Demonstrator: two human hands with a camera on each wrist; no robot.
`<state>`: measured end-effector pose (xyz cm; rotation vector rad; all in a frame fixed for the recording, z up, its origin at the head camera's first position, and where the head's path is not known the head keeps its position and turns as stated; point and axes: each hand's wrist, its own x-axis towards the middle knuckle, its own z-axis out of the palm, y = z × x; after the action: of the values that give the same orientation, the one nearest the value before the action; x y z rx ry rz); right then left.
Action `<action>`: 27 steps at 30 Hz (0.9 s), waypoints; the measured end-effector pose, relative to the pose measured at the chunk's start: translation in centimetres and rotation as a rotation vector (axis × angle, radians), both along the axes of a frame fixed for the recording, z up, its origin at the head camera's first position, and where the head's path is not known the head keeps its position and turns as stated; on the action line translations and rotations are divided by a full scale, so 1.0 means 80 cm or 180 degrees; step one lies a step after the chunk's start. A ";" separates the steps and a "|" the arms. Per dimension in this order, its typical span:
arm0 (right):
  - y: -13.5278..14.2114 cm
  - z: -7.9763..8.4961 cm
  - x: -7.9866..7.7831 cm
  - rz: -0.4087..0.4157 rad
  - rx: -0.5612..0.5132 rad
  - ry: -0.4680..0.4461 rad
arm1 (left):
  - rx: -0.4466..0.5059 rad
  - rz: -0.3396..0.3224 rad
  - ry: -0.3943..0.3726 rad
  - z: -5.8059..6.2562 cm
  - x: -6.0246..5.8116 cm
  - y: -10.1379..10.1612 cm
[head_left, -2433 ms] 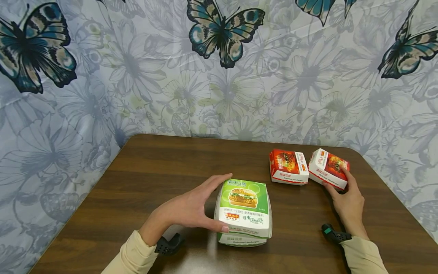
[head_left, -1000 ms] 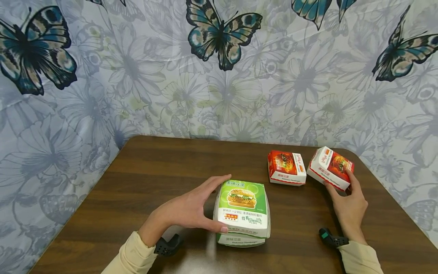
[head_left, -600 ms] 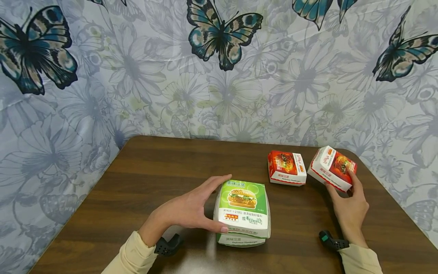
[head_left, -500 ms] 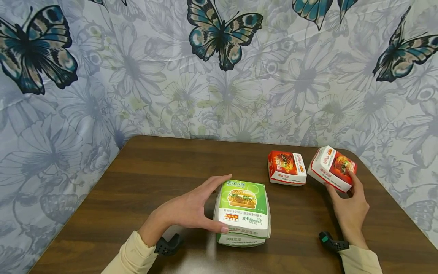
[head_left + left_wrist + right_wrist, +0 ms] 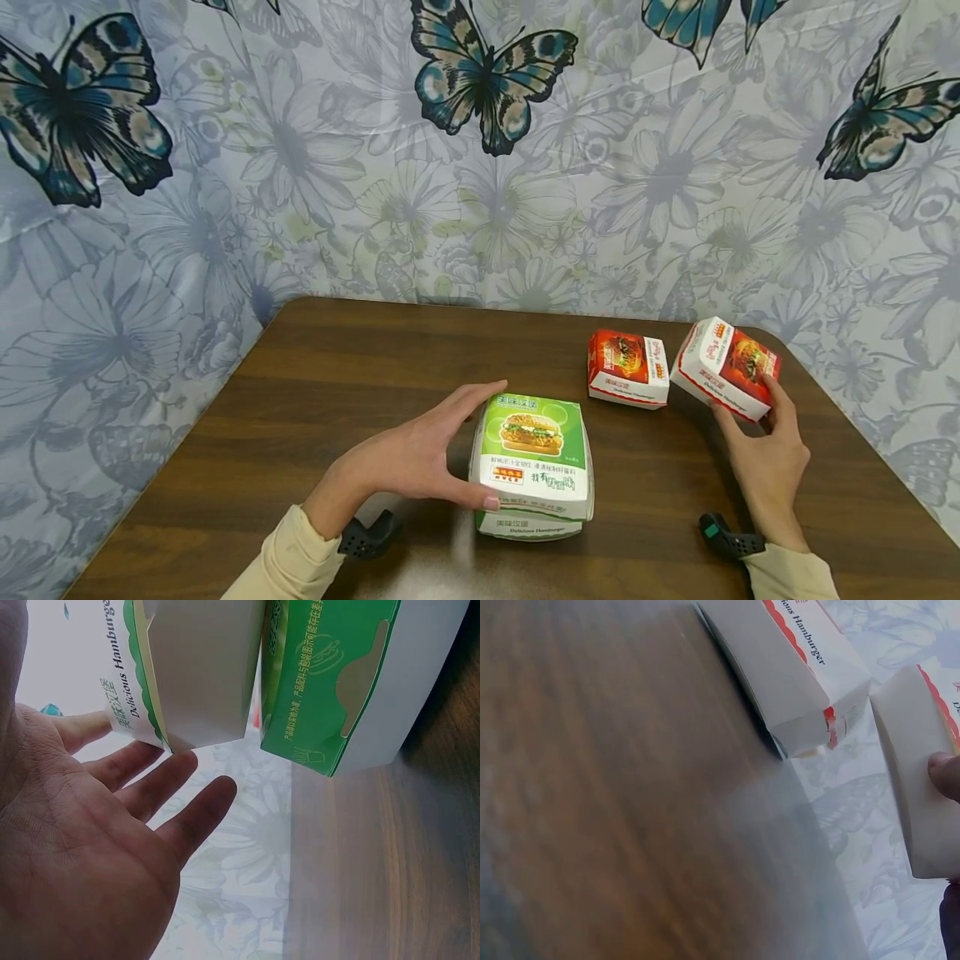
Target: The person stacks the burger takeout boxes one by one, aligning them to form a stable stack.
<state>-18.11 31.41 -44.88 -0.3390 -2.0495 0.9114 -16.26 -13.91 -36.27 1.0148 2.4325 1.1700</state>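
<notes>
My left hand (image 5: pixel 420 458) spans the upper of two stacked green-and-white hamburger boxes, its thumb on the front side and forefinger at the back. The upper hamburger box (image 5: pixel 534 454) sits over the lower green hamburger box (image 5: pixel 528 527). Extended fingers (image 5: pixel 199 814) lie near the upper box's edge in the left wrist view. My right hand (image 5: pixel 768 458) pinches a red-and-white hamburger box (image 5: pixel 726 368) by its near right corner. This box is tilted and appears raised. Left of it, another red hamburger box (image 5: pixel 628 369) lies on the table, with a narrow gap between them.
A dark brown wooden table (image 5: pixel 360 358) bears the boxes. Its rounded far right corner lies close beyond the held red box. Behind the table hangs a floral cloth (image 5: pixel 300 208) with blue butterflies.
Over the last seconds my right hand has shifted slightly right with its red box, which now stands a little further from the other red box. My left hand and the green boxes stay put.
</notes>
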 end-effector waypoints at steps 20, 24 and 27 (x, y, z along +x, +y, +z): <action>-0.023 0.020 0.008 0.0259 0.0301 0.0370 | -0.0052 -0.0030 0.0052 0.002 0.001 -0.006; -0.027 0.023 0.009 0.0331 0.0345 0.0446 | -0.0048 -0.0056 0.0067 0.002 0.000 -0.005; -0.031 0.025 0.010 0.0411 0.0392 0.0501 | -0.0058 -0.0051 0.0068 0.001 0.000 -0.005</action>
<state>-17.31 28.94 -42.90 -0.0668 -1.9877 0.8559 -16.25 -14.29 -36.15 1.0450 2.4422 1.1353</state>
